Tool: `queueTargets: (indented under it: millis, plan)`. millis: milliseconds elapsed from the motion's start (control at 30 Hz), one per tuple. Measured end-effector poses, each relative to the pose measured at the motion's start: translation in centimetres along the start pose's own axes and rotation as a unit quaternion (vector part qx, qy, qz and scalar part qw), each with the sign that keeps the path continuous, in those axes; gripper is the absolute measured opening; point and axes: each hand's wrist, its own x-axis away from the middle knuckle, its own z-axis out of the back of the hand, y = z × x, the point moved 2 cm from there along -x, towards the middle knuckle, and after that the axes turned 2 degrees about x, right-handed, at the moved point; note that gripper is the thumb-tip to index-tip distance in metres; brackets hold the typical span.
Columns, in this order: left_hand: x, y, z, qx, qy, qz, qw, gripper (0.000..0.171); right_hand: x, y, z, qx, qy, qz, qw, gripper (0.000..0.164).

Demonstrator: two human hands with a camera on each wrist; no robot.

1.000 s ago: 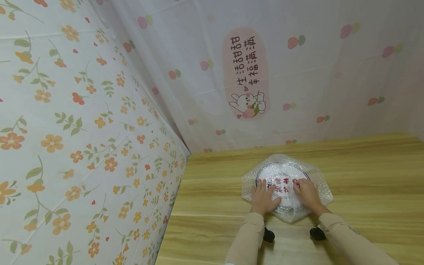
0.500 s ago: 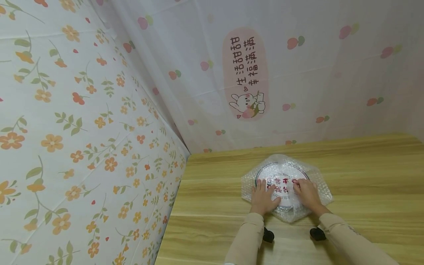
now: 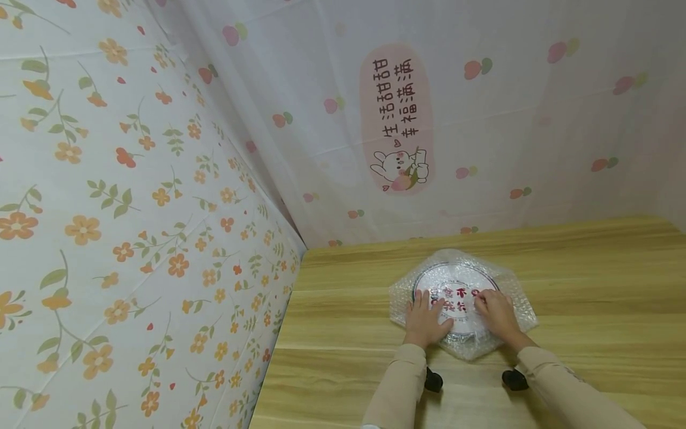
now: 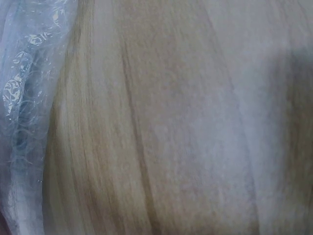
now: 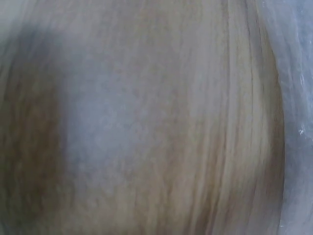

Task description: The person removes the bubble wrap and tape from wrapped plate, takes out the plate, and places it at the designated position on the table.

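Observation:
A flat round white disc [image 3: 461, 280] with a dark ring and red characters lies on the wooden table, inside clear bubble wrap [image 3: 517, 292]. What kind of thing the disc is, I cannot tell. My left hand [image 3: 426, 320] rests on the left part of the package, fingers spread. On the right part, my right hand [image 3: 499, 316] has curled fingers and appears to pinch the wrap, its fingertips at the disc's printed face. The left wrist view catches the wrap's edge [image 4: 34, 98] at its left side; in the right wrist view the wrap [image 5: 298, 122] shows at the right.
The wooden table [image 3: 605, 286] extends on both sides of the package. Behind it hangs a printed cloth [image 3: 509, 119] with a rabbit picture. A flowered cloth [image 3: 161, 238] borders the left side. Black objects [image 3: 514, 379] sit at both wrists.

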Motion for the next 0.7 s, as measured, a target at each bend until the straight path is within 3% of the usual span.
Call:
queueTargets:
  millis: [233,467,633,700]
  plan:
    - [-0.1,0.0,-0.2,0.006,0.003,0.004,1.0000,0.055,-0.3,0.3,0.0,0.001,-0.019,-0.003,1.000,0.012]
    - [0.2,0.0,0.1,0.021,0.035,-0.006,0.9991,0.052,-1.1,-0.1,0.3,0.026,-0.064,0.011,0.998,0.021]
    - [0.4,0.0,0.7,0.028,0.029,-0.004,0.9992,0.052,-1.8,-0.5,0.6,0.034,-0.112,0.010,0.993,0.022]
    - [0.4,0.1,0.8,0.021,0.012,0.002,0.9997,0.054,-2.0,-0.6,0.6,0.036,-0.133,0.006,0.990,0.025]
